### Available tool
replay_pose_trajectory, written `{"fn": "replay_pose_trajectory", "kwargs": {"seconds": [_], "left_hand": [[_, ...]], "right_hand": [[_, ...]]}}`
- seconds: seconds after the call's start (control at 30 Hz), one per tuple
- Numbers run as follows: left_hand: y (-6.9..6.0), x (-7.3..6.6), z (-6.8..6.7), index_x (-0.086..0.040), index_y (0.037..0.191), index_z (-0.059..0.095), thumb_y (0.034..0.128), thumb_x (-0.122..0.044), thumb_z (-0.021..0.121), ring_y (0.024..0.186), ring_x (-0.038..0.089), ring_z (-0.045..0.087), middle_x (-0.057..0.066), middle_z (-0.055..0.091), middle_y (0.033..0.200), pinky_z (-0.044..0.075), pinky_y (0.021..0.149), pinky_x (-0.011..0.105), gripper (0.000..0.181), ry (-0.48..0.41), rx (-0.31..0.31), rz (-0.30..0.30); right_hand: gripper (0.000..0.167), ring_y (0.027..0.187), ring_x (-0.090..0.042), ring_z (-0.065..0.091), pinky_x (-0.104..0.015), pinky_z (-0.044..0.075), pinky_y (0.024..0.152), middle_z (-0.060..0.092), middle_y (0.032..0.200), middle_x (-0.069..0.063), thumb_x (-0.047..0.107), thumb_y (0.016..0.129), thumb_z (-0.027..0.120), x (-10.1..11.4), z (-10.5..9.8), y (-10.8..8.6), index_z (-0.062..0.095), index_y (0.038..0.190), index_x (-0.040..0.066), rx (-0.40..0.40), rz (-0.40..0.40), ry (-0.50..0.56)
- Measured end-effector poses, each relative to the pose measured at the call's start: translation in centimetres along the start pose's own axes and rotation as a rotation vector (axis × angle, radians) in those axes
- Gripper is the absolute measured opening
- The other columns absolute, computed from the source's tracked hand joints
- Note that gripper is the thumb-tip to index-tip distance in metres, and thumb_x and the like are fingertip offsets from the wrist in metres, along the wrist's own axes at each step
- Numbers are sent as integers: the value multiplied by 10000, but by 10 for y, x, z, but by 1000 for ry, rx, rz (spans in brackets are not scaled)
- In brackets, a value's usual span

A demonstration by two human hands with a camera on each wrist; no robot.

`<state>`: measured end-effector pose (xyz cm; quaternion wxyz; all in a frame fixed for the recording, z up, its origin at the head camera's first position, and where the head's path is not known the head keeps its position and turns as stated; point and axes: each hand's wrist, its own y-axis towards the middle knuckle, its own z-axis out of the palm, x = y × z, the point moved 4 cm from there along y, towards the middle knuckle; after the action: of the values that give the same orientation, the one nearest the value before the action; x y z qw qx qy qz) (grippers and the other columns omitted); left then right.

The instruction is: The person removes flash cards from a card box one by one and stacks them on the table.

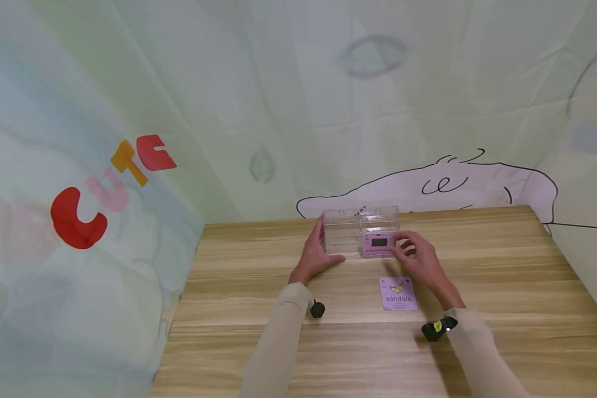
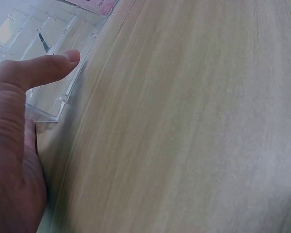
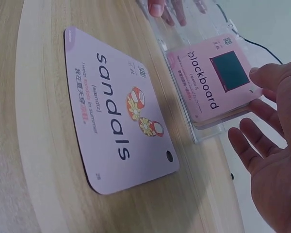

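A clear plastic organizer box (image 1: 341, 225) with compartments stands near the back of the table. My left hand (image 1: 314, 257) holds its left side, with the thumb (image 2: 58, 65) over the front edge. In the front right compartment lies a stack of pink cards, and the top one is a blackboard flashcard (image 3: 203, 85). My right hand (image 1: 422, 262) pinches the right edge of that card between thumb and index finger, the other fingers loosely bent. How many cards it grips is hidden. A sandals flashcard (image 3: 114, 119) lies face up on the table, in front of the box.
The wood-grain table (image 1: 239, 293) extends to both sides and toward me. A printed cloth backdrop (image 1: 278, 138) hangs behind it and at the sides, close to the back of the box.
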<state>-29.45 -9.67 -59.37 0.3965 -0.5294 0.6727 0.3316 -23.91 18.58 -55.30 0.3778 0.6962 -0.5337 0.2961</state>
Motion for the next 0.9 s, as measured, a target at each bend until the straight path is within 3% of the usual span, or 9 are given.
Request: {"fn": "replay_pose_trajectory", "kwargs": {"seconds": [0.3,0.57,0.8,0.9], "left_hand": [[0,-1,-1,-253,1684,44,696,-174,987,1530,211,309,35,210,1717,286,1218,272,1368,-3,2,-7],[0,0,-1,-259,1684,44,697,-187,987,1532,199,300,21,201,1720,284,1219,270,1367,-1,2,-9],[0,0,-2,-245,1683,48,707,-184,983,1534,188,292,15,199,1720,274,1220,257,1353,1,5,-1],[0,0,-1,-236,1684,49,700,-169,984,1534,198,296,22,199,1720,275,1222,264,1359,-3,3,6]], "right_hand": [[305,1093,-330,635,-490,586,898,651,1239,-140,98,998,700,2,4,1,608,1286,54,-7,-16,56],[337,1060,-309,643,-274,595,845,641,1226,-149,42,968,724,2,8,1,621,1289,30,-25,-79,51],[332,1058,-330,636,-507,611,878,626,1216,-163,-15,953,721,2,13,1,638,1272,15,-52,-115,60],[308,1053,-307,630,-492,602,903,631,1198,-149,-30,949,717,1,14,1,652,1246,17,-70,-129,59]]}}
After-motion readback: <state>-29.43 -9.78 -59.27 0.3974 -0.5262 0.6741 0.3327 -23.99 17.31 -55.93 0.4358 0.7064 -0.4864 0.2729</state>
